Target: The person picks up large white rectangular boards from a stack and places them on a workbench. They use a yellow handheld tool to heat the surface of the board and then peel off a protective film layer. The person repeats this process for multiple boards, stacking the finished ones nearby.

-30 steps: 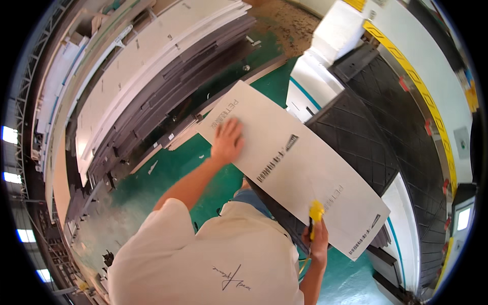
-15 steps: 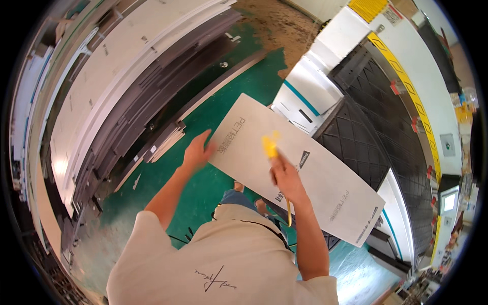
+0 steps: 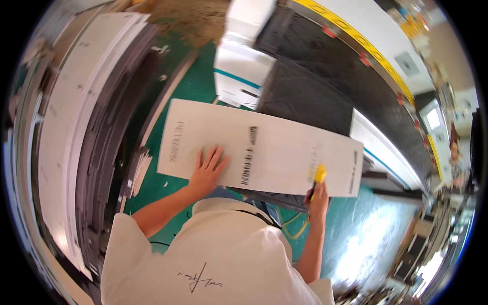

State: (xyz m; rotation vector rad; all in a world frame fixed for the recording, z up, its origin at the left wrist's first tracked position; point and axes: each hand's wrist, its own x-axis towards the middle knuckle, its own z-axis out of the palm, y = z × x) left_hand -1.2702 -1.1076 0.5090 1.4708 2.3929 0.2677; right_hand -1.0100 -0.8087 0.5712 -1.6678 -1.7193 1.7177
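Observation:
A long pale panel [image 3: 284, 152] with printed marks lies across the dark work surface in front of me. My left hand [image 3: 204, 177] rests flat on its left half, fingers spread. Near the panel's right end, my right hand [image 3: 318, 203] is closed round a yellow-and-black air blow gun [image 3: 319, 175]. The gun's yellow head points up over the panel near its front edge. A thin yellow hose [image 3: 296, 236] hangs in a loop below that hand.
Stacked white and dark boards [image 3: 76, 101] fill the left side. Beyond the panel stretches a black grooved bench [image 3: 310, 81] with a yellow-marked rail [image 3: 351, 30]. White pieces [image 3: 239, 76] with a teal stripe stand at the far side. The floor [image 3: 195, 81] is green.
The panel now lies more nearly crosswise. My left hand has gone from its left edge onto its face. My right hand, holding the blow gun, has moved right to the other end. The view has turned.

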